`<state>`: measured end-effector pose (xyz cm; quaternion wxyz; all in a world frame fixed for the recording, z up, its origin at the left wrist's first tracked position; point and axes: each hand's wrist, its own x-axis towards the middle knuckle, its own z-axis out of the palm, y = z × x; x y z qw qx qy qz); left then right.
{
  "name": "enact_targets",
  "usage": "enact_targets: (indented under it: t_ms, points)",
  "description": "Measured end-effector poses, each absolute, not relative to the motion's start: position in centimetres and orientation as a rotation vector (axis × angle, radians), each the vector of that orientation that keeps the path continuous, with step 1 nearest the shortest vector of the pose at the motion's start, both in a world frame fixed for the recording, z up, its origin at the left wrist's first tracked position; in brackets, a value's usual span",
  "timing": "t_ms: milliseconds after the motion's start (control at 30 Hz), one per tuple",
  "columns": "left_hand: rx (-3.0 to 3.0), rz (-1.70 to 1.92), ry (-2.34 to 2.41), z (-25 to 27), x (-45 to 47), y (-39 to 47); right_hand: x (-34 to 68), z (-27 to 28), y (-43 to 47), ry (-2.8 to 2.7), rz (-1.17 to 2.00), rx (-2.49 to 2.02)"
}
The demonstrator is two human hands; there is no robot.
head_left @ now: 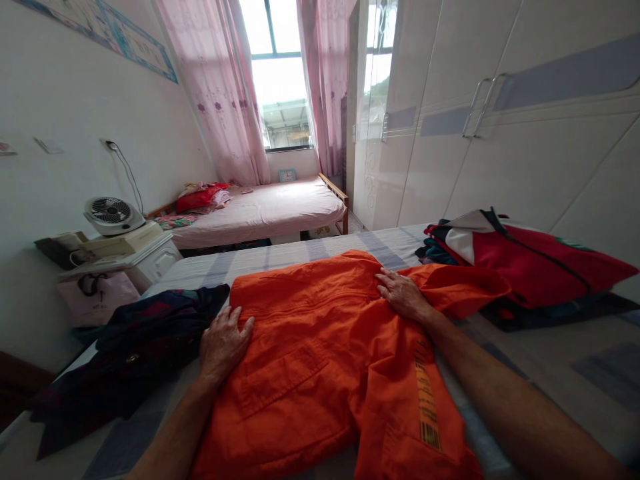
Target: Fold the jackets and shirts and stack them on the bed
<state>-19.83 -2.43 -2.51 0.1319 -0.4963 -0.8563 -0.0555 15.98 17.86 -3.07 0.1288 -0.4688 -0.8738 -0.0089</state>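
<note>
An orange jacket (295, 327) lies spread on the bed in front of me, with a pocket on its left part and a yellow-and-black printed strip on the sleeve nearest me. My left hand (225, 343) rests on its left edge, fingers stretched out. On the upper right of the jacket, near the shoulder, my right hand (403, 293) lies flat with its fingers extended. The other sleeve reaches out to the right, toward a pile of clothes.
Dark clothes (150, 333) lie left of the jacket. Folded garments with a red jacket (530, 257) on top are stacked at right. Beyond the striped bed sheet (320, 247) stand a second bed (265, 213), a small fan (113, 212) and a white wardrobe (450, 173).
</note>
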Motion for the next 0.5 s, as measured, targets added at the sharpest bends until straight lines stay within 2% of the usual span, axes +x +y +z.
enact_targets:
  t_ms: [367,500]
  points:
    - [-1.464,-0.208,-2.507,-2.27,-19.68,-2.43,15.94,-2.91,17.78,-2.536,-0.02,-1.355]
    - [-1.474,-0.47,-2.594,-2.29,-19.69,-2.4,15.96,-2.82,17.47,-2.532,-0.008,-1.336]
